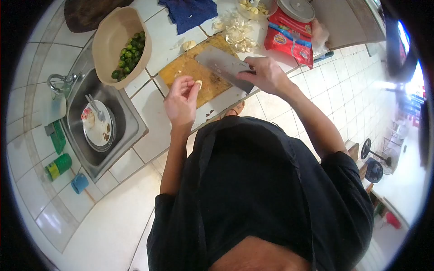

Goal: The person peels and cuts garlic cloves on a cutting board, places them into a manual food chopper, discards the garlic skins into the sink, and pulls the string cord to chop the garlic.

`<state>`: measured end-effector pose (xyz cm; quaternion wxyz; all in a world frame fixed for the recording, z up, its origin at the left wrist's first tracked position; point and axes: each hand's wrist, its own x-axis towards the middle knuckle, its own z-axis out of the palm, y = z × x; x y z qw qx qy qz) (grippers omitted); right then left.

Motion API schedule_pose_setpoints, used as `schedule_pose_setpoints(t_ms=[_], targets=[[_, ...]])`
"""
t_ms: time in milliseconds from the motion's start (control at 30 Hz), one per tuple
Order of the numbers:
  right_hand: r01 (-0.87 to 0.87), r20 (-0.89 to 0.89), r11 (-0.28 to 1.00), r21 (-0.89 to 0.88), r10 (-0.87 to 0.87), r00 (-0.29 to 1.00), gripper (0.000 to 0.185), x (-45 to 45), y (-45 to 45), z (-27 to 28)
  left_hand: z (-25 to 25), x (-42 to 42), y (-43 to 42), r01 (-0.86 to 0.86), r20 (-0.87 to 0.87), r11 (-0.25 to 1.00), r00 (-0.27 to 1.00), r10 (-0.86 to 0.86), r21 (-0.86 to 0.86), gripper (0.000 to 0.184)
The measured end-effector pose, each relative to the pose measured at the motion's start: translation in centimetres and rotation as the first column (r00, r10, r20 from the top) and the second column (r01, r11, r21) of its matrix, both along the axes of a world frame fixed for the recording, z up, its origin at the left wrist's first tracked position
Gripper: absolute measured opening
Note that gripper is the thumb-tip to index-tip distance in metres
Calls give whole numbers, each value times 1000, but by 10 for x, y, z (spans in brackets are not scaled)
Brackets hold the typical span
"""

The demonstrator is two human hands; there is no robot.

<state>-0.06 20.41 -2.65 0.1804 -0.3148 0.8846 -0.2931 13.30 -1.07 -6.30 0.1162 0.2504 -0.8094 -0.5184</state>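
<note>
My left hand (pixel 181 100) is closed, pinching a pale garlic clove (pixel 198 84) between thumb and fingertips over the near-left part of a worn wooden cutting board (pixel 205 95). My right hand (pixel 267 76) grips a cleaver (pixel 219 62), its broad grey blade lying across the right side of the board and pointing away to the left. Small pale bits rest on the wood. At the board's far edge sits a garlic bulb (pixel 189 45). A heap of papery garlic skins (pixel 238 32) spreads beyond the blade.
A beige tub (pixel 103 58) of small round green vegetables stands at the left, beside a steel sink (pixel 129 137) holding a dirty plate (pixel 97 128). Back right are a bowl of peeled cloves (pixel 253 8), a red packet (pixel 282 43) and a fork (pixel 295 40). A blue cloth (pixel 190 13) lies behind.
</note>
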Motion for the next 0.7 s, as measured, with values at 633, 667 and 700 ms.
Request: schedule_pose_setpoints(t_ms=[633,667,700], targets=[[-208,-317,978,1,197,928,65,53,-10,-8,0,-13,4,33,20,954,999,-28,-300,18],[-224,-334,974,11,215,918,69,52,-9,-12,1,-13,3,46,54,945,998,-31,-324,19],[-225,-332,974,11,215,918,69,52,-10,-10,0,-14,3,62,88,935,996,-33,-348,20]])
